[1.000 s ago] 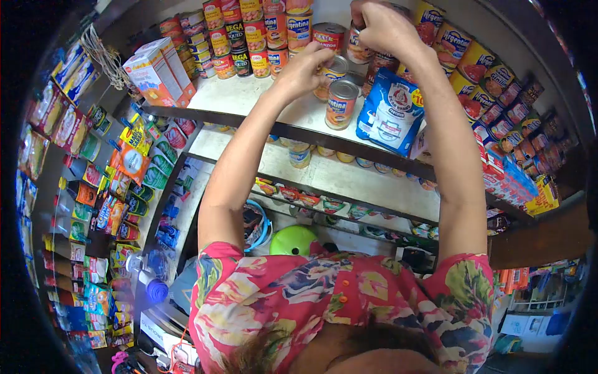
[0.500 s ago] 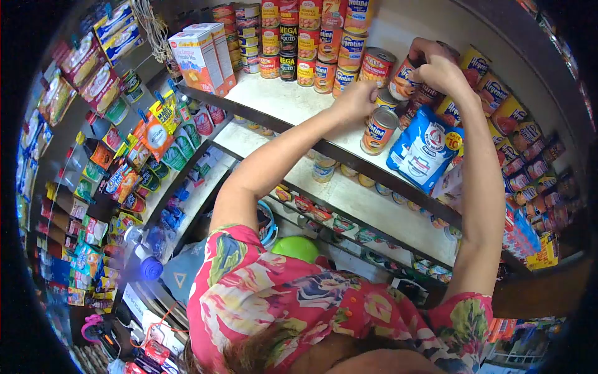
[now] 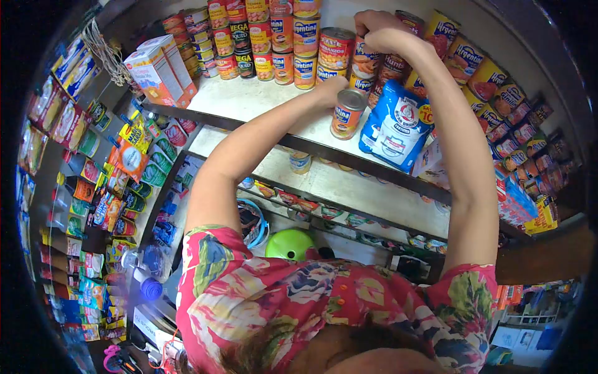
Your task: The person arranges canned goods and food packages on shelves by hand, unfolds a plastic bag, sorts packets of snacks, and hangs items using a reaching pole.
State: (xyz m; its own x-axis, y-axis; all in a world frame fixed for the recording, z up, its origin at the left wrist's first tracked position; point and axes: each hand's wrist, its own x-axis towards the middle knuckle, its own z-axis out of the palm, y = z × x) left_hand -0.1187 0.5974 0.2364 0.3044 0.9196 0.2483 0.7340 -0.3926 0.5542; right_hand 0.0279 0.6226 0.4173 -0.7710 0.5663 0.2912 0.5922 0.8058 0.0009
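Can (image 3: 365,61) beneath curled right hand (image 3: 381,30); left hand (image 3: 331,93) beside front can (image 3: 348,116); both grips unclear; pouch (image 3: 397,132) partly blocking rear cans (image 3: 393,66).

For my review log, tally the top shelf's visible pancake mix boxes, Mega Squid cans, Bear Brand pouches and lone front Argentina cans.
Pancake mix boxes: 2
Mega Squid cans: 2
Bear Brand pouch: 1
Lone front Argentina can: 1
Total: 6
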